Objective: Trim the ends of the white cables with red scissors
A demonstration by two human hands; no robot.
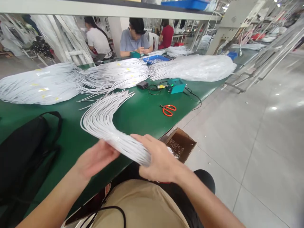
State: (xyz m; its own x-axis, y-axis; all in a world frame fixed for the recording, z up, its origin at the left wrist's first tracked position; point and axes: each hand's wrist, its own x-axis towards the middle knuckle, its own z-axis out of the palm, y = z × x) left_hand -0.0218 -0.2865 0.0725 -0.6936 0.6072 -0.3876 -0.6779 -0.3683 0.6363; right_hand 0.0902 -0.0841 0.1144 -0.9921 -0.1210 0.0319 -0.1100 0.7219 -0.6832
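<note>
- A person's right hand closes over the near end of a bundle of white cords, fingers wrapped across the top at the table's edge.
- The left hand lies under the same bundle from the other side, palm against the strands; whether its fingers are clenched cannot be told.
- From the hands the bundle curves away over the green table, its far ends fanned out loose.
- Beyond lie larger heaps of white cords, some in clear plastic with small yellow tags; no writing on them can be read.
- Red-handled scissors rest near the table's right edge, with a teal box and a small black adapter with its cable further back.
- A black bag sits at the left; an open cardboard box stands on the floor just beside the table.
- Across the table, other workers sit bent over their own work, a blue tray before them.
- The pale tiled floor of the workshop gleams under ceiling lights.
</note>
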